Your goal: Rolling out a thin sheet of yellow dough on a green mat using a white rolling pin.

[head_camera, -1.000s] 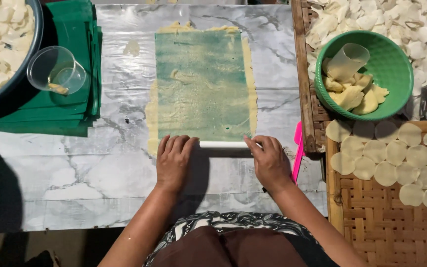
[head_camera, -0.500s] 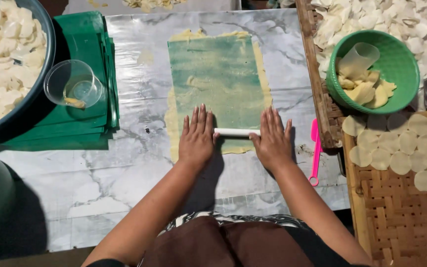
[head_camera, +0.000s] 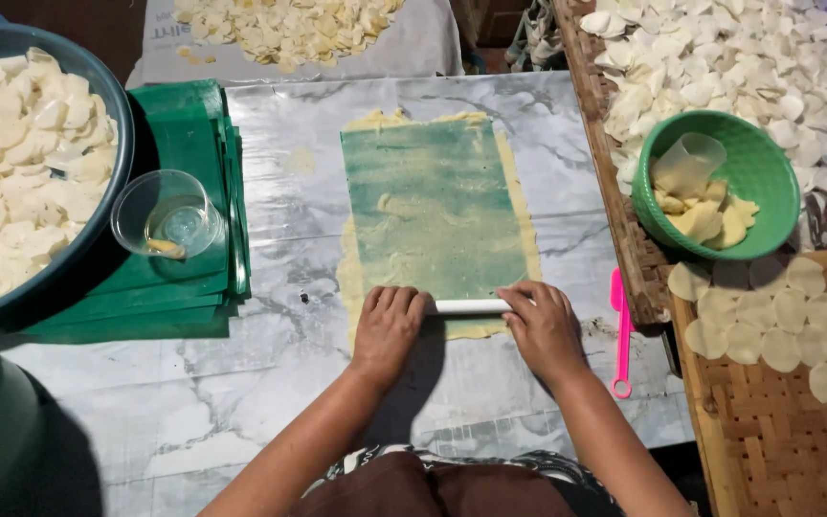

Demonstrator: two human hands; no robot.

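A white rolling pin lies across the near end of a green plastic sheet that covers a thin layer of pale yellow dough on a marble-patterned table. My left hand presses flat on the pin's left end. My right hand presses on its right end. Both palms face down, fingers held together and pointing away from me. Dough edges show beyond the sheet at the left, right and far sides.
A dark basin of pale round slices sits at the left beside a stack of green sheets with a clear cup on it. At the right: a green bowl, a pink tool, woven trays with thin discs.
Both hands and the rolling pin have moved away from me, further up onto the green sheet. The camera view has shifted, showing more of the far end of the table.
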